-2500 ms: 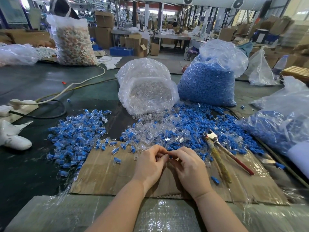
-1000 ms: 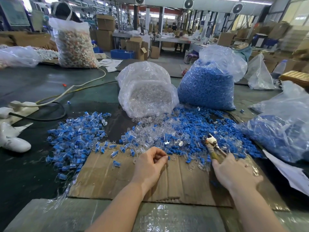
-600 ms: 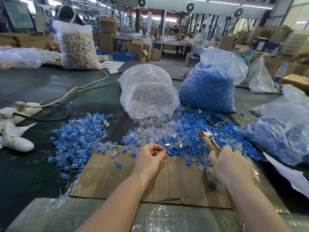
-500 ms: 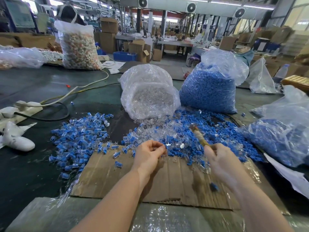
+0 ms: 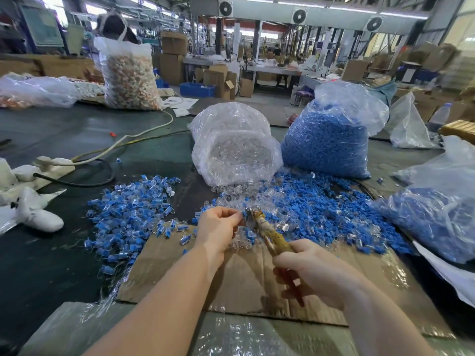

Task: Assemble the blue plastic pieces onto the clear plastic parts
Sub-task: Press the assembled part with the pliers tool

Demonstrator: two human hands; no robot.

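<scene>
My left hand [image 5: 218, 228] pinches a small clear part with a blue piece between its fingertips, just above the cardboard sheet [image 5: 257, 273]. My right hand [image 5: 311, 272] grips the handles of pliers [image 5: 264, 228], whose metal jaws touch the piece at my left fingertips. Loose blue pieces [image 5: 321, 209] and clear parts [image 5: 236, 199] lie mixed right behind my hands. A heap of assembled blue-and-clear pieces [image 5: 128, 211] lies to the left.
An open bag of clear parts [image 5: 234, 145] and a bag of blue pieces [image 5: 329, 140] stand behind the heap. Another bag of blue pieces [image 5: 437, 214] lies right. Cables [image 5: 97, 173] and a white cloth [image 5: 36, 214] lie left on the dark table.
My right hand let go of the small piece, reached right, picked up the pliers and swung their jaws left to the piece held in my left hand.
</scene>
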